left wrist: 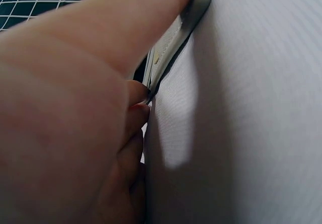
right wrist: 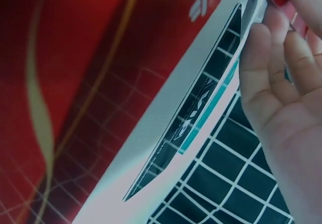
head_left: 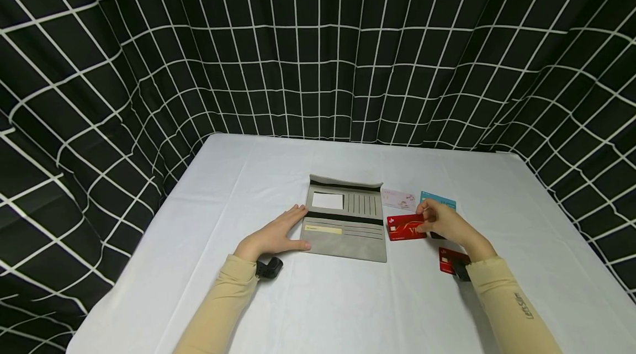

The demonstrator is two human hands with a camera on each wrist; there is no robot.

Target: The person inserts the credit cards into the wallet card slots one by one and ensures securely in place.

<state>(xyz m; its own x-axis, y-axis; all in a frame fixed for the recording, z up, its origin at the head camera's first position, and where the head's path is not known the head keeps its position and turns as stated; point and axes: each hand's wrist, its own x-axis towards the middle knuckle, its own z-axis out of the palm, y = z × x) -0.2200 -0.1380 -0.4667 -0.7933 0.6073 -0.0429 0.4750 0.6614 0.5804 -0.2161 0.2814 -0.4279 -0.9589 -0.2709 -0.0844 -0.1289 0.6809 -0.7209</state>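
A grey wallet (head_left: 348,252) lies unfolded on the table, a white insert (head_left: 328,201) in its upper half and a pale yellow strip (head_left: 323,229) showing in the lower. My left hand (head_left: 273,235) rests at its left edge with fingers spread; the left wrist view shows the thumb (left wrist: 151,17) over the wallet's edge. To the right of the wallet, my right hand (head_left: 449,225) pinches a red bank card (head_left: 401,228) by its right end. A black card (right wrist: 198,95) lies under that hand, mostly hidden in the head view.
Behind the red card lie a pale pink card (head_left: 397,199) and a blue card (head_left: 437,197). Another red card (head_left: 445,261) is near my right wrist, partly covered by the wrist camera. White cloth (head_left: 343,310) covers the table; a black gridded curtain (head_left: 318,67) surrounds it.
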